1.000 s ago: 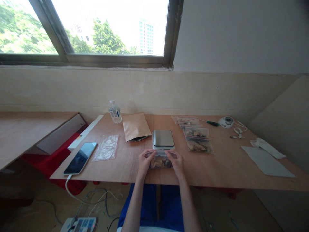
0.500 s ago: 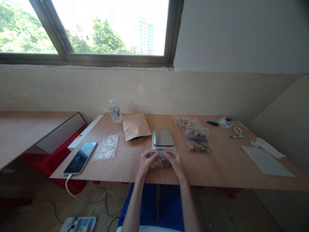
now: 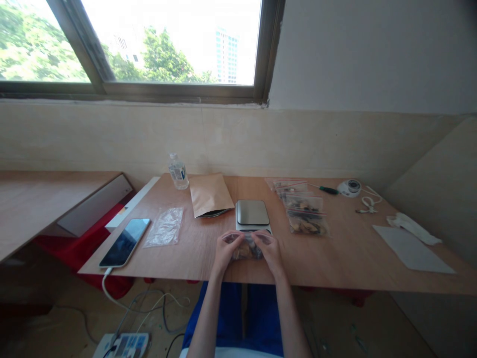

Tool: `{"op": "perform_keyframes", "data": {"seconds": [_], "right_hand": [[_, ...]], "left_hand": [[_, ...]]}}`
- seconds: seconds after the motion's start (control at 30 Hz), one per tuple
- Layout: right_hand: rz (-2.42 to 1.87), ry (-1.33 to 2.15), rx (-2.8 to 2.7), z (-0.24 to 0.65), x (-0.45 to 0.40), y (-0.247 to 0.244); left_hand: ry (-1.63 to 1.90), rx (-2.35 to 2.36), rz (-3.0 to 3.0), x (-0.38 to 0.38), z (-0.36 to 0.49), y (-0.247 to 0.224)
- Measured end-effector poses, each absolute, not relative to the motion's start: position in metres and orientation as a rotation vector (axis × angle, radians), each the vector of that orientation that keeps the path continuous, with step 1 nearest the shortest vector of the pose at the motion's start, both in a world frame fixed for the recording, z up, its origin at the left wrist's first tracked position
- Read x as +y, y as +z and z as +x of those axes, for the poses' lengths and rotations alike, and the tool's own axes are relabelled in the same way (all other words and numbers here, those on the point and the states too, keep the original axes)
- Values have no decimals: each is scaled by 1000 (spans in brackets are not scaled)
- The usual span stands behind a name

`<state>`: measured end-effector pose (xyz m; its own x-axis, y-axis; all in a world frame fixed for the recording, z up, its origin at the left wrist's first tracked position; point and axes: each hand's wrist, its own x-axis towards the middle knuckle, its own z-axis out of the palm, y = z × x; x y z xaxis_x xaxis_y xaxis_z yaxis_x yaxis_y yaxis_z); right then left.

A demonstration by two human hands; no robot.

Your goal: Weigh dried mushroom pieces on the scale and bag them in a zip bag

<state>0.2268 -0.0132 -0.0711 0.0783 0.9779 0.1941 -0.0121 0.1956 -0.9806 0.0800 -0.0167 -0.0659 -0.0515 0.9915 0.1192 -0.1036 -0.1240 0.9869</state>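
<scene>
Wooden table (image 3: 335,258) under a window: both hands (image 3: 223,251) (image 3: 271,250), fingers pinching the bag (image 3: 247,248) top; pressing the seal along looks next.

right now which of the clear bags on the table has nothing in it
The flat clear bag lying between the phone and the brown envelope. The others all show brown pieces inside.

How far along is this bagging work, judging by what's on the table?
Done, it seems: filled zip bags lie right of the scale. In hand: the left hand and right hand grip the top of another filled bag in front of the scale; whether it is sealed is unclear. Left: an empty clear bag lies flat, and the brown pouch sits behind.
</scene>
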Motion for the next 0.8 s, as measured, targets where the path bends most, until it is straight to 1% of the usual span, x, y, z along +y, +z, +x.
{"op": "perform_keyframes", "data": {"seconds": [0.2, 0.57, 0.8], "right_hand": [[-1115, 984, -1204, 226, -14, -71], [-1076, 1124, -1308, 230, -16, -60], [-1095, 1114, -1303, 226, -16, -59]], "left_hand": [[1398, 1106, 1187, -16, 81, -67], [1343, 1062, 1206, -16, 81, -65], [1356, 1053, 1213, -16, 82, -64]]}}
